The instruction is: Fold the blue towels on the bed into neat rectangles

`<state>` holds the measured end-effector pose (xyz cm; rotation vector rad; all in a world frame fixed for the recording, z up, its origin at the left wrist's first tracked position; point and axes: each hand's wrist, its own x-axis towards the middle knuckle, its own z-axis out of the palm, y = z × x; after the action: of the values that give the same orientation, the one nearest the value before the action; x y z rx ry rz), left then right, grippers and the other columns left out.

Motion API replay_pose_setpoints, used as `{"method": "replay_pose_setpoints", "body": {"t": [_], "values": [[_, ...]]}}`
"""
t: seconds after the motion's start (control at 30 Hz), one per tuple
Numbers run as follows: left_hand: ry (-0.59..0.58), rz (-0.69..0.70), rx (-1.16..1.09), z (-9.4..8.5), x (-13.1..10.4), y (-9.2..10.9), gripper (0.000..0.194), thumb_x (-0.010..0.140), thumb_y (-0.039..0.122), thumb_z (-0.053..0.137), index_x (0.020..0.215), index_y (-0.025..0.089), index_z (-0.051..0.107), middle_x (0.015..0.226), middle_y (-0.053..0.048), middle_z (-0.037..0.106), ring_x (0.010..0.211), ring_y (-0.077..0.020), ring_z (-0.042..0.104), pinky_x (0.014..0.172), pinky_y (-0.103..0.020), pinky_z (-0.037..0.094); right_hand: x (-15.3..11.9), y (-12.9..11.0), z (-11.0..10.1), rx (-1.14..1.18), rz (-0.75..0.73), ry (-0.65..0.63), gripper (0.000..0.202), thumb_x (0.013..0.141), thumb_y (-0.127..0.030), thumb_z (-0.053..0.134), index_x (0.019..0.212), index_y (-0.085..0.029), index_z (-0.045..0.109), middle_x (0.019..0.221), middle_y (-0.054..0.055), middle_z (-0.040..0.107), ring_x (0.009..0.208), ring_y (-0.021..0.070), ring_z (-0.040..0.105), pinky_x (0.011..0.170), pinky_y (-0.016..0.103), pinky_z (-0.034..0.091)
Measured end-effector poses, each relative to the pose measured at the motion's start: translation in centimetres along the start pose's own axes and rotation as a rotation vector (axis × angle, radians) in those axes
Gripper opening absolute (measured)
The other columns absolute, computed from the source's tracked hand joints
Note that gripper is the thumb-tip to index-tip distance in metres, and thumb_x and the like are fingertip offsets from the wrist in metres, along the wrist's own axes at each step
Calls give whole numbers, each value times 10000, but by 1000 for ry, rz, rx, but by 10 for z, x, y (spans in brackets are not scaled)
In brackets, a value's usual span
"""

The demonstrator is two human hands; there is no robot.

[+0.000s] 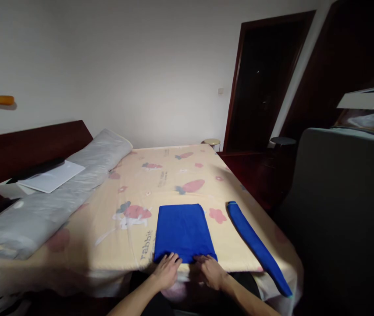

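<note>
Two hands rest at the bed's (114, 245) near edge: left hand (166, 271) and right hand (211, 271), fingers pinching one folded blue cloth (183, 232). One rolled blue cloth (255, 245) lies by the right edge.

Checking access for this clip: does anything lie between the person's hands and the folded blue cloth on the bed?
Nothing visible does. The left hand and right hand already rest on the near edge of the folded blue cloth. The rolled blue cloth lies apart, to its right.
</note>
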<state>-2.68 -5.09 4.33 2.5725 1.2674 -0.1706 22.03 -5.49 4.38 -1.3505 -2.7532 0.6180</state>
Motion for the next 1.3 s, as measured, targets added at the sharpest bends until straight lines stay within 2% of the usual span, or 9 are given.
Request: {"method": "replay_pose_setpoints", "body": {"t": [0.13, 0.3, 0.57, 0.83, 1.3], "values": [[-20, -86, 3, 6, 2, -11, 546, 855, 227, 384, 1399, 178, 383, 1491, -131, 356, 1385, -287, 281, 1132, -473, 248, -1, 6, -5, -34, 52, 65, 343, 772, -178, 472, 1063, -144, 652, 1210, 135, 633, 1107, 281, 570, 957, 391, 407], [-32, -169, 17, 6, 3, -23, 580, 813, 184, 398, 1393, 174, 398, 1497, -125, 354, 1393, -278, 276, 1131, -456, 255, -1, 6, -5, -106, 100, 98, 304, 766, -159, 470, 1024, -155, 631, 1070, 131, 661, 1023, 281, 587, 848, 365, 447], [-49, -191, 17, 3, 4, -27, 620, 776, 140, 412, 1394, 183, 394, 1496, -113, 361, 1392, -268, 279, 1132, -449, 255, 1, 11, -2, -144, 161, 71, 502, 719, -124, 492, 1217, -142, 548, 1204, 147, 613, 1133, 296, 533, 936, 402, 415], [-53, -206, 32, 4, 5, -27, 645, 765, 105, 405, 1403, 195, 382, 1501, -101, 356, 1397, -254, 271, 1131, -446, 264, 1, 12, -3, -146, 177, 65, 422, 727, -113, 485, 1132, -144, 600, 1195, 152, 606, 1135, 300, 520, 948, 411, 405], [-56, -240, 31, 7, 7, -31, 687, 742, 33, 377, 1414, 181, 381, 1504, -116, 352, 1395, -269, 276, 1129, -474, 264, 0, 20, -2, -147, 223, 64, 481, 730, -119, 488, 1201, -158, 582, 1256, 146, 582, 1181, 293, 496, 992, 402, 374]]}}
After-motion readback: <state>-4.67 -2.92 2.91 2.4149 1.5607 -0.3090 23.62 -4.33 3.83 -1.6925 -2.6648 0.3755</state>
